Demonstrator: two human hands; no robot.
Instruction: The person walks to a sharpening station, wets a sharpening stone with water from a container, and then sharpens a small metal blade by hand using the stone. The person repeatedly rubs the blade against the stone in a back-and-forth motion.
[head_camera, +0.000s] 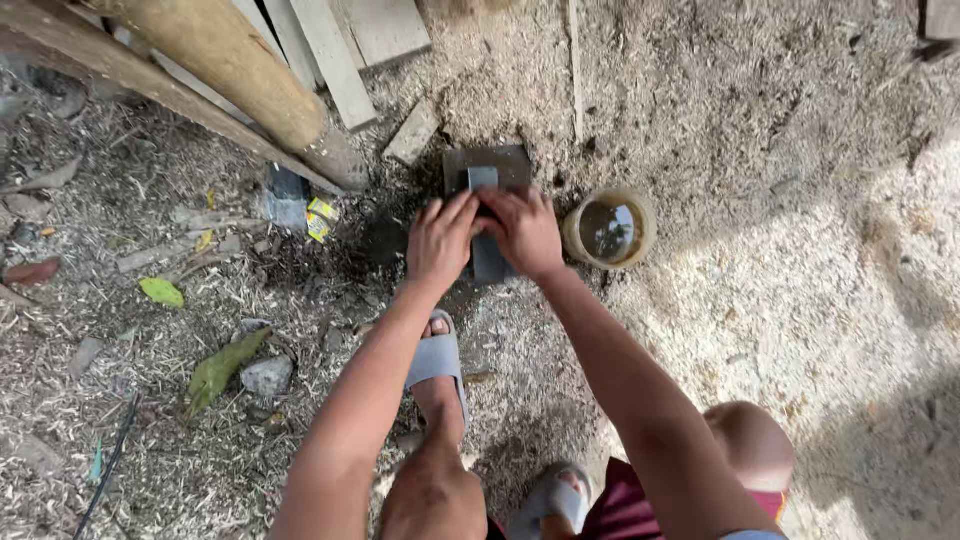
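A dark flat sharpening stone (490, 165) lies on the sawdust-covered ground in front of me. A grey flat metal blade (486, 255) rests lengthwise across it, its far end (483, 178) showing beyond my fingers. My left hand (440, 240) presses down on the blade from the left, fingers together. My right hand (522, 230) presses on it from the right, fingertips touching the left hand's. The middle of the blade is hidden under both hands.
A round tub of murky water (610, 230) stands just right of the stone. Wooden poles (230, 70) and planks (335, 50) lie at upper left. My sandalled foot (437, 365) is below the hands. Leaves, stones and a yellow wrapper (320, 218) litter the left.
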